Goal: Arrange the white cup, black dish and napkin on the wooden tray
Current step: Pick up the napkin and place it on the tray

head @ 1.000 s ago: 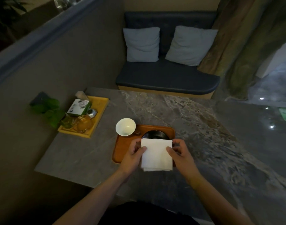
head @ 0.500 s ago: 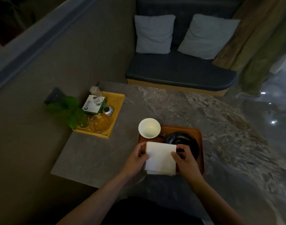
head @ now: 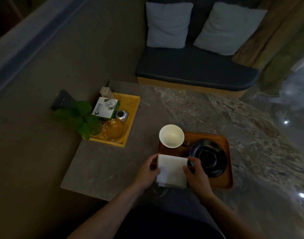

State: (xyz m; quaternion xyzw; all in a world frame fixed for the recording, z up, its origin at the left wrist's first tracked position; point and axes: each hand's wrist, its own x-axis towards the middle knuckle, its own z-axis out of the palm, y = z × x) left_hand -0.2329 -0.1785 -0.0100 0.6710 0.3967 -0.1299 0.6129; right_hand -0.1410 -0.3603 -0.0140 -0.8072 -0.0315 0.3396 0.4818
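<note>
Folded white napkin [head: 172, 170], at the near-left corner of the wooden tray [head: 223, 180], pinched between left hand [head: 146, 175] and right hand [head: 197, 176]; white cup [head: 171, 136] far-left, black dish [head: 208, 158] right.

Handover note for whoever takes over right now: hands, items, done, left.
Left hand and right hand: each pinches a side of the white napkin, at the near-left of the wooden tray.
White cup: upright at the tray's far-left corner.
Black dish: on the tray's right half.
Done: cup and dish placed.
Left: settle the napkin flat, release.
</note>
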